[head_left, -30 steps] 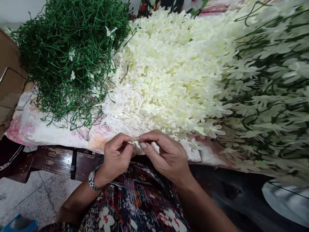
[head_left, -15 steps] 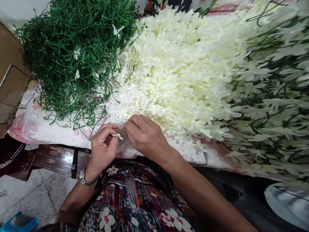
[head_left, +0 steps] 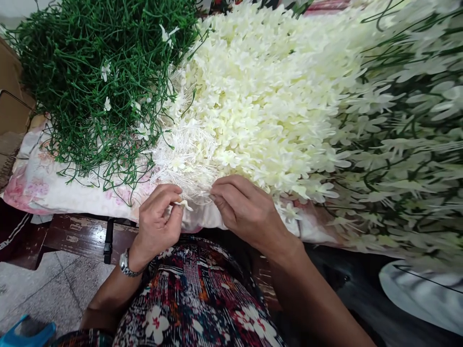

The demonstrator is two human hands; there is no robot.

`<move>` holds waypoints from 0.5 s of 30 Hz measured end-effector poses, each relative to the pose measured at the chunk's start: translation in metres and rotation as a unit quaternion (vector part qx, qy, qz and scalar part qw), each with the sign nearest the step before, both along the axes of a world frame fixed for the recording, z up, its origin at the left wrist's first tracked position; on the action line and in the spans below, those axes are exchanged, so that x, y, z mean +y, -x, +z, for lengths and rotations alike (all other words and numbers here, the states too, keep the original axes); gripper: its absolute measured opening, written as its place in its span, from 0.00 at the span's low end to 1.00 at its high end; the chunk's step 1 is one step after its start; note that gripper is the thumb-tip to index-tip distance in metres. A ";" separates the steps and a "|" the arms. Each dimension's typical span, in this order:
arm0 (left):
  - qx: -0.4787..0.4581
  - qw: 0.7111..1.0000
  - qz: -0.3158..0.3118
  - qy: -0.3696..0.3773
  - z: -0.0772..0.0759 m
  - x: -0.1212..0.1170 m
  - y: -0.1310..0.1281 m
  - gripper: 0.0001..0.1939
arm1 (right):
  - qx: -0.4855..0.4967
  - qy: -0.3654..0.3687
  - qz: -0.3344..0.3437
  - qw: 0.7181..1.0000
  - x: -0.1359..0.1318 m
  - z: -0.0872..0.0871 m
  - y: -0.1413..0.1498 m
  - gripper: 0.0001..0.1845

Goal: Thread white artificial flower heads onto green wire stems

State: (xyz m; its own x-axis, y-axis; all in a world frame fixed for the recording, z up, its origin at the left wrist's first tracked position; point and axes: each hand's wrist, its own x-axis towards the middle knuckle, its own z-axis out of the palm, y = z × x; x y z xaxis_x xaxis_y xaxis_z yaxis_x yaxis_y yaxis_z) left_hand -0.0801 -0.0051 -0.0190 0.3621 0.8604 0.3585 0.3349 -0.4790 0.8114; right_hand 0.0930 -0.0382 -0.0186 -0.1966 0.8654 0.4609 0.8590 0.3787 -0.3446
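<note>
Seeing first a broad heap of white flowers [head_left: 267, 106] across the middle, then a tangle of green stems [head_left: 101, 62] at far left, above floral cloth [head_left: 87, 200] showing along the near edge. Finding pale filaments [head_left: 184, 154] between the two, just beyond the fingers. Holding the right hand [head_left: 246, 212] in a narrow pinch, now shifted right, away from the left hand [head_left: 159, 217]; unable to tell if gripping anything thin. Pinching a small white petal piece [head_left: 185, 204] over the cloth's near edge, apparently now left-handed alone.
</note>
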 end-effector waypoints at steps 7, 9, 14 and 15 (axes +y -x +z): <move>0.055 0.993 -0.106 -0.017 0.002 -0.004 -0.016 0.09 | -0.013 0.022 -0.006 1.000 -0.007 -0.001 -0.003 0.07; 0.058 0.992 -0.115 -0.016 0.003 -0.003 -0.018 0.09 | -0.009 0.020 -0.003 1.000 -0.008 0.000 -0.003 0.07; 0.036 0.998 -0.045 0.031 0.005 -0.005 -0.016 0.06 | 0.068 0.015 0.002 0.998 -0.013 0.006 -0.005 0.06; 0.037 0.998 -0.018 0.052 0.005 -0.006 -0.015 0.05 | 0.088 0.014 0.001 0.996 -0.015 0.008 -0.005 0.06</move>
State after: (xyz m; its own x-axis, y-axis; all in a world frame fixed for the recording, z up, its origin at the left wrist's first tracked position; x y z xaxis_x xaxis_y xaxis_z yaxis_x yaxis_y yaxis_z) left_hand -0.0646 -0.0111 -0.0143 0.4158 0.8775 0.2390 0.3799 -0.4064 0.8310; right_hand 0.0981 -0.0533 -0.0110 -0.1170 0.8777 0.4647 0.7837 0.3690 -0.4996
